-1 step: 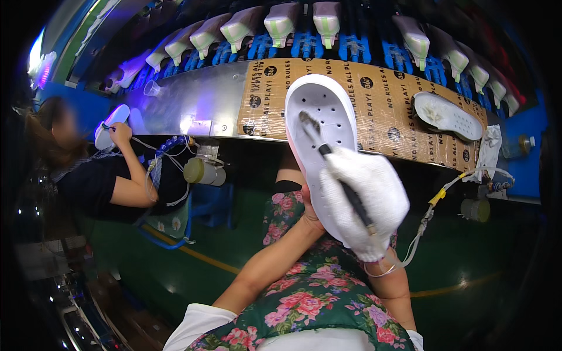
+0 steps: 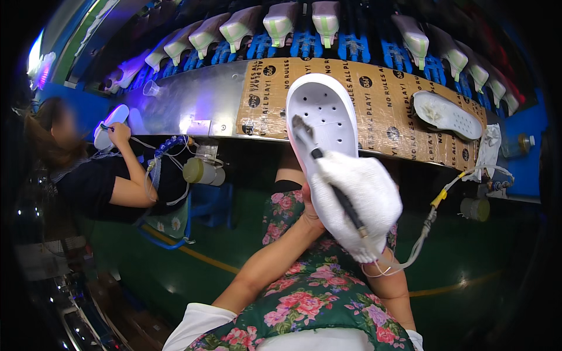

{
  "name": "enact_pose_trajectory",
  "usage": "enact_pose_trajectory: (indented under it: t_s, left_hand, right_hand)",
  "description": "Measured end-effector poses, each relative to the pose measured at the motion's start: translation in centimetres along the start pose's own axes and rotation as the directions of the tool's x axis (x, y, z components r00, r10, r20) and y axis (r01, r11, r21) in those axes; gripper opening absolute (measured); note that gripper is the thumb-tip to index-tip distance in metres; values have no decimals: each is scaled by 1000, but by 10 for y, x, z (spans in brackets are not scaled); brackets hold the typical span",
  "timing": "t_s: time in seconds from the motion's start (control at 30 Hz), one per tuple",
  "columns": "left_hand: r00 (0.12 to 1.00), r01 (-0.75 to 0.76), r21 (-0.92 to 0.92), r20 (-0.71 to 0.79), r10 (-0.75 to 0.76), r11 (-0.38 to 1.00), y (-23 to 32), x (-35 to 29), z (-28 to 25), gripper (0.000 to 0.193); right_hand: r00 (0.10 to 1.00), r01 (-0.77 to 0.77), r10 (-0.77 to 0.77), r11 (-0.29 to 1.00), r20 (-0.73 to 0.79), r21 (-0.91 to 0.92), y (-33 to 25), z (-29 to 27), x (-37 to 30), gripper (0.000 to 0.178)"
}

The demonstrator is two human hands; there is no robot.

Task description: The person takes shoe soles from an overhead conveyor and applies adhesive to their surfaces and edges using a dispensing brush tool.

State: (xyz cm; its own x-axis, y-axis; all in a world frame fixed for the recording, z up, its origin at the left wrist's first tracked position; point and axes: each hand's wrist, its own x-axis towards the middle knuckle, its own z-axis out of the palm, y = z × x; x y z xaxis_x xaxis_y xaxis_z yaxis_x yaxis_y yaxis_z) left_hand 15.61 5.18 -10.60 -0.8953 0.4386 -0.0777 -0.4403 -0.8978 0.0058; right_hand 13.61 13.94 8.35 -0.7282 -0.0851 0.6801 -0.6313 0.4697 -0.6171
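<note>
My bare left hand [image 2: 310,210] grips a white shoe sole [image 2: 333,117] by its left edge and holds it up in front of the table. Small holes dot the sole's cupped upper face. In a white knitted glove, my right hand [image 2: 374,196] is closed round a black-handled brush [image 2: 345,207]. The brush's bristles touch the inner face of the sole near its left rim, and its tip is slightly blurred. From the handle's rear end a clear hose [image 2: 418,234] runs off to the right. Some fingers of my left hand are hidden behind the sole.
Printed cardboard [image 2: 263,99] covers part of the metal table [image 2: 193,93]. Another sole [image 2: 451,114] lies on it at the right, near a clear bottle [image 2: 518,146]. Pale shoe uppers [image 2: 281,23] line a rack behind. At the left a co-worker [image 2: 88,169] brushes a sole.
My gloved right hand and the brush have shifted a little to the left, bringing the bristles closer to the sole's left rim. My left hand and the sole stay nearly still.
</note>
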Motion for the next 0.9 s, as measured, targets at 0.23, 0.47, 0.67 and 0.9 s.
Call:
enact_pose_trajectory:
  t_s: [0.23, 0.47, 0.67, 0.9]
  left_hand:
    - [987, 41, -143, 158, -18, 989, 6, 8, -11, 108]
    - [995, -69, 254, 91, 47, 965, 29, 17, 43, 120]
    - [916, 173, 103, 348, -198, 980, 44, 34, 48, 118]
    - [977, -16, 59, 213, 3, 998, 41, 38, 53, 121]
  right_hand:
    - [991, -84, 91, 993, -95, 80, 14, 5, -8, 30]
    - [985, -173, 170, 967, 31, 186, 10, -4, -12, 25]
    - [997, -76, 75, 994, 14, 84, 12, 10, -26, 24]
    - [989, -135, 135, 991, -64, 8, 11, 22, -27, 31]
